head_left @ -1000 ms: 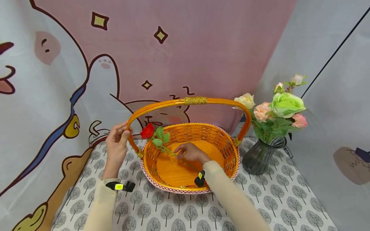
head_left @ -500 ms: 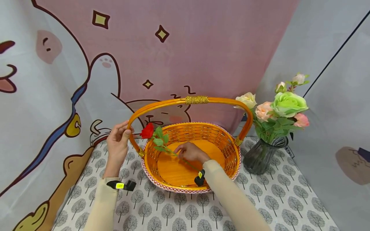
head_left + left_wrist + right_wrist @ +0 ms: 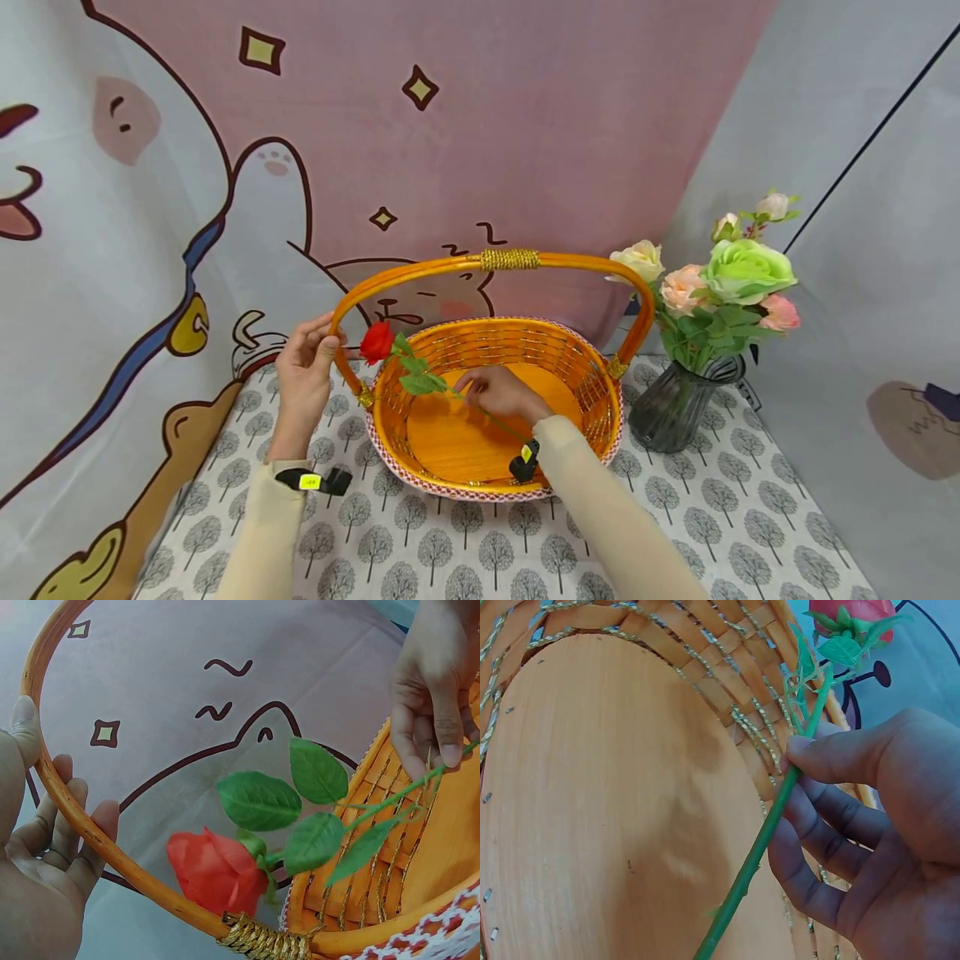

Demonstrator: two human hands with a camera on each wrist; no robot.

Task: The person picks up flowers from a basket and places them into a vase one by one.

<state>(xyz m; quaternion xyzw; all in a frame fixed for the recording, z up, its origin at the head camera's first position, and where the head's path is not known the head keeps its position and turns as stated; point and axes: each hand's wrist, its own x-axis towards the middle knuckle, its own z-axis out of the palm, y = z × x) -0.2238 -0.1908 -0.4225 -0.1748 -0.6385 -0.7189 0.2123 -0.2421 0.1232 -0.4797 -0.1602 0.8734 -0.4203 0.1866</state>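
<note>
My left hand [image 3: 303,367] holds the left side of the arched handle [image 3: 420,268] of an orange wicker basket [image 3: 487,492], thumb on one side and fingertips on the other. Over the basket, my right hand [image 3: 502,392] pinches the green stem [image 3: 769,825] of a red rose [image 3: 377,342] between thumb and fingers. The bloom points left, above the basket's left rim near the handle's foot. In the left wrist view several green leaves [image 3: 259,801] spread along the stem behind the bloom. The stem's lower end runs toward my right wrist, over the bare basket floor [image 3: 592,810].
A dark grey glass vase [image 3: 667,412] holding a bouquet of artificial flowers [image 3: 746,273] stands right of the basket, one cream bloom [image 3: 637,262] close behind the handle. The tree-print tablecloth [image 3: 465,550] lies beneath. A cartoon curtain [image 3: 570,125] hangs close behind.
The rose has tilted and shifted slightly left and down, its leaves turning with it. My right hand has turned a little with the stem. My left hand stays on the handle.
</note>
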